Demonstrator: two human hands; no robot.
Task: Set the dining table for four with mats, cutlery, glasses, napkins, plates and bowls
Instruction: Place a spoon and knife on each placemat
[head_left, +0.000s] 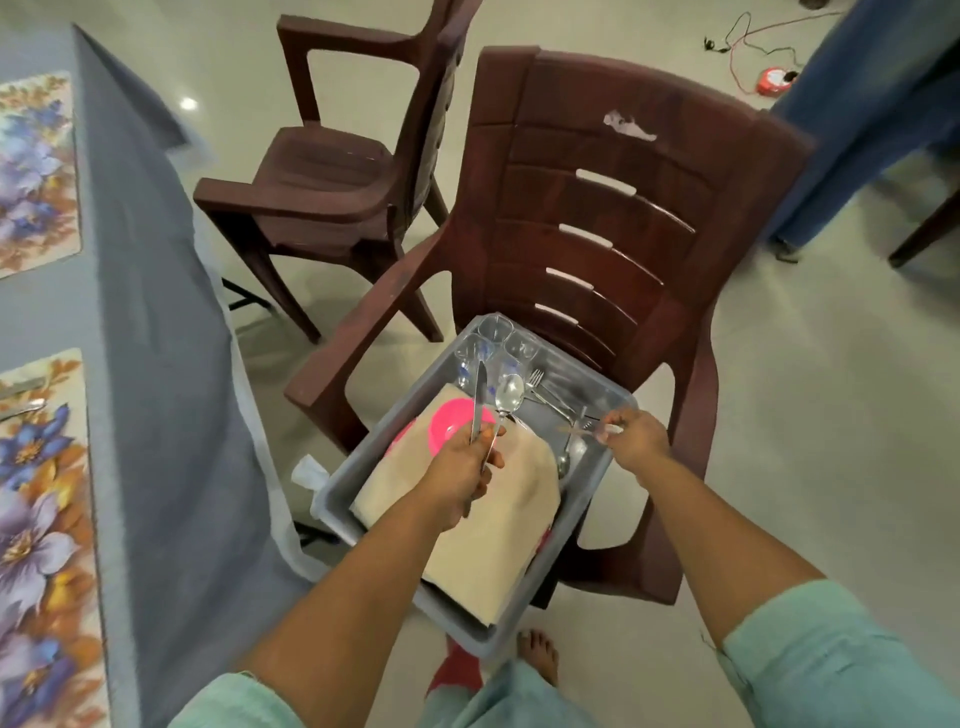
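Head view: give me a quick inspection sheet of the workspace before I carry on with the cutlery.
Surface: table under a grey cloth at left, two floral mats on it, cutlery on the nearer one.
Job's things: grey tub on the brown chair seat, holding glasses, forks, a pink bowl and a beige cloth.
Clutter: nothing seen.
Grippers: left hand grips a knife and a spoon; right hand pinches a blurred piece of cutlery over the tub.
Cables: red wires on the floor, far right.
Surroundings: second chair behind; blue fabric at top right.
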